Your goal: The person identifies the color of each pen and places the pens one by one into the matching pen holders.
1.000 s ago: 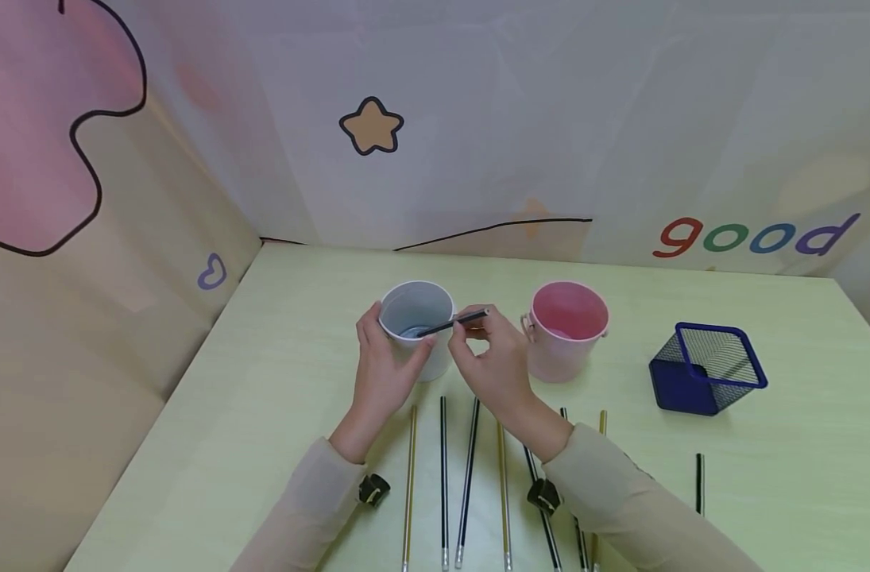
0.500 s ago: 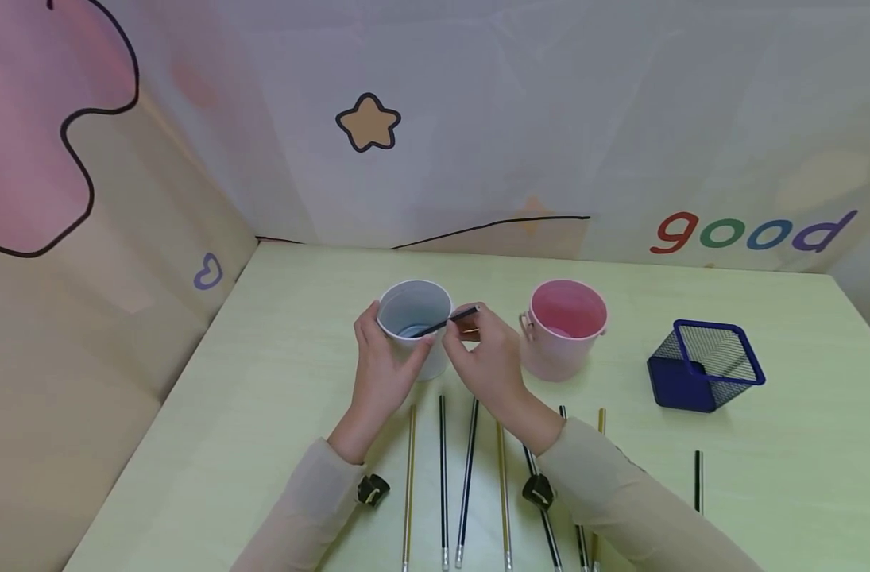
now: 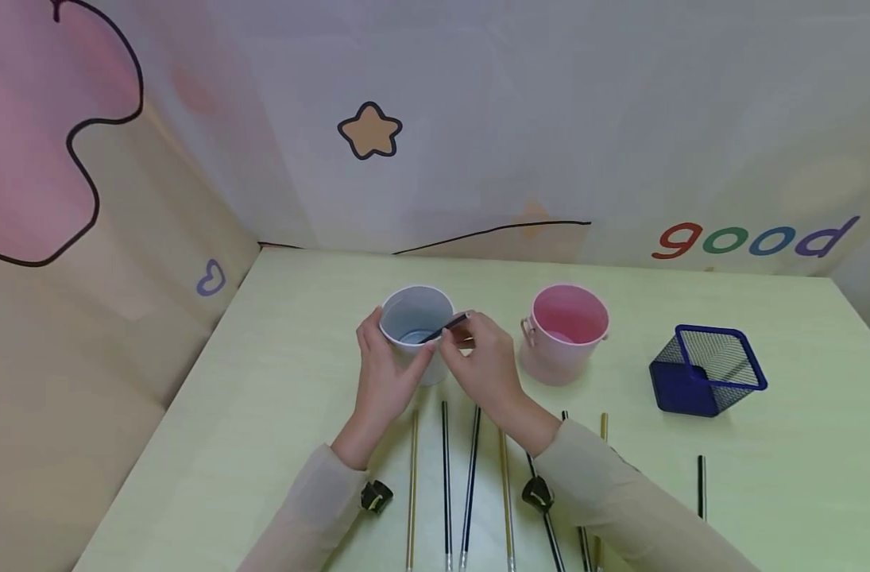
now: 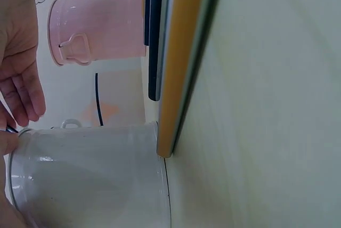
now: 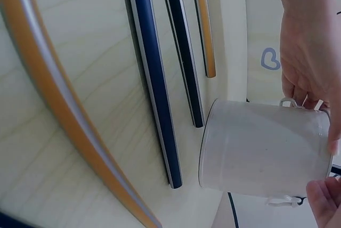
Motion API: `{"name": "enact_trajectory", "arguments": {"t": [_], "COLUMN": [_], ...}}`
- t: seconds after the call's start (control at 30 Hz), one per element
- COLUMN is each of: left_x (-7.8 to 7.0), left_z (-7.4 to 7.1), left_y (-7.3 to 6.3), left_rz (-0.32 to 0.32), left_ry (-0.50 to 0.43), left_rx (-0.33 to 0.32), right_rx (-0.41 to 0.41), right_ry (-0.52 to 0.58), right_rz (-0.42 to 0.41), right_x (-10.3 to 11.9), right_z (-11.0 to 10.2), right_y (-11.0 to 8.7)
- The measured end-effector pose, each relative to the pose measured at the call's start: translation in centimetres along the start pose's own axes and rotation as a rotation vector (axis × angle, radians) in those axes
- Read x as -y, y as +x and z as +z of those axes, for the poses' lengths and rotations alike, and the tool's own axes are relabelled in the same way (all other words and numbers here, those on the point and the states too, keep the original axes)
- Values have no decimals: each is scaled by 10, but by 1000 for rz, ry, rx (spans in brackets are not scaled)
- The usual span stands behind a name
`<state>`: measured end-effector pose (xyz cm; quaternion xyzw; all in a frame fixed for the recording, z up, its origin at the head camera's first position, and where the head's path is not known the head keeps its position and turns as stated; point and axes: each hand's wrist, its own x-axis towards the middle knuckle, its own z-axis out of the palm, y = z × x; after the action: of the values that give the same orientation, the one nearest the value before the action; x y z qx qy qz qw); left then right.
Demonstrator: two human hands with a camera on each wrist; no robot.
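Note:
A small white bucket stands upright on the table. My left hand grips its left side, the thumb on the near rim and the fingers around the far side. My right hand pinches a black pencil, which slants over the right part of the rim, its lower end inside the bucket. In the right wrist view the white bucket shows its side handles and both hands at its rim. The left wrist view has the white bucket partly covered by the left fingers.
A pink bucket stands right of the right hand, and a blue mesh basket farther right. Several pencils lie in front of the buckets, among them a yellow pencil and a black pencil. Another black pencil lies apart at right.
My right hand has moved slightly left toward the white bucket, and the black pencil in it now slants more steeply. The left hand keeps its grip on the bucket.

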<state>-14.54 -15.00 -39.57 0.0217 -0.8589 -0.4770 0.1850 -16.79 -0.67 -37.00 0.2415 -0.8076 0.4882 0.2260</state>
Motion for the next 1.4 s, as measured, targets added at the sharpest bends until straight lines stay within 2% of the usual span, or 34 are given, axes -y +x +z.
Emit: {"name": "enact_trajectory", "arguments": {"t": [0.17,0.4,0.63,0.9,1.13,1.4], "left_x": [-1,2,6,2,2,0], "left_z": [1,2,6,3,3,1], "left_y": [-2,-4,-8,-3,-5,0], "left_rz": [0,4,-6,53,24,5], "left_ry": [8,-4,-4,-10,-6,-48], "left_rx": [8,10,34,-8,1,-17], "right_rx": [35,52,80,59,91,80], "right_ry": [-25,-53,-89,-92,-83,-85], "right_rz": [28,16,65,6,18,10], "right_x": [0,-2,-3,-5,-5,1], "right_z": [-1,0,-3,-1,-5,-15], "right_y": [-1,-4,-10,-7,-7,-4]}}
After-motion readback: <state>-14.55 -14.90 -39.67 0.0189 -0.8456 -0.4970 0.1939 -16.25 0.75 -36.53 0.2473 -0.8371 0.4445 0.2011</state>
